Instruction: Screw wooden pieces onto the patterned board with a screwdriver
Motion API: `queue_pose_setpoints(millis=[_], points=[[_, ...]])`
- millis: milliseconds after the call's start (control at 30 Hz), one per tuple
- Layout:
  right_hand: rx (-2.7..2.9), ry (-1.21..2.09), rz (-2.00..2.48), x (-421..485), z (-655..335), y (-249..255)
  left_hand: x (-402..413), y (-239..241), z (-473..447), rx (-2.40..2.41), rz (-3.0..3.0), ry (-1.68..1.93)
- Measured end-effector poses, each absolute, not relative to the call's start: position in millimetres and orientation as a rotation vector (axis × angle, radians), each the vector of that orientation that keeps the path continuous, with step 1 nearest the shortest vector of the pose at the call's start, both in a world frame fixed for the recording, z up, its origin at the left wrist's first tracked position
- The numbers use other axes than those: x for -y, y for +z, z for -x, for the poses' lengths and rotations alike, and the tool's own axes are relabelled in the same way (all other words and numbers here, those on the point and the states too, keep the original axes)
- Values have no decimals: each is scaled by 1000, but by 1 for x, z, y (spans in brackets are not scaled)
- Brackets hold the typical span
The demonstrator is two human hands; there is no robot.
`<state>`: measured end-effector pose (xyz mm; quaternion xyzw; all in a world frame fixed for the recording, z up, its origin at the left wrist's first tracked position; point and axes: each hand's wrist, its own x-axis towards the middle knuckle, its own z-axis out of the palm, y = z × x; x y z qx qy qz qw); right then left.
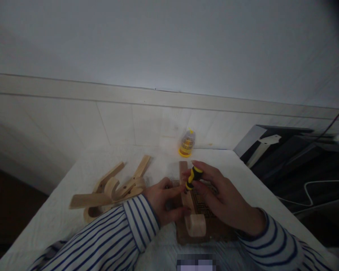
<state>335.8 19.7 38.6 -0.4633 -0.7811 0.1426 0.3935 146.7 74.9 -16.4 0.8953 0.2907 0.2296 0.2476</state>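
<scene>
My right hand (pixel 219 192) is closed round the handle of a short yellow and black screwdriver (pixel 195 174), which stands tilted with its lower end at a wooden strip (pixel 187 201). Thumb and fingers of my left hand (pixel 165 199) press against that strip from the left, holding it. At the strip's near end is a rounded wooden piece (pixel 197 225). Under both hands lies a dark brown board (pixel 183 235) with carved, maze-like lines. The screwdriver's tip and any screw there are too small to make out.
Several curved and straight wooden parts (pixel 110 195) lie left of my hands on the white-covered table (pixel 59 210). A small clear and yellow bottle (pixel 187 143) stands by the wall. Dark panels (pixel 288 162) and a white cable (pixel 310 183) are at the right.
</scene>
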Motion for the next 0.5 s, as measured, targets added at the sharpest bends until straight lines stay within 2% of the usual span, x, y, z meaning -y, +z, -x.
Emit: queue_pose_setpoints(millis=[500], points=[[2022,251,1155,-22,-336,40,-74,-15,-146,-804,-2419,581]])
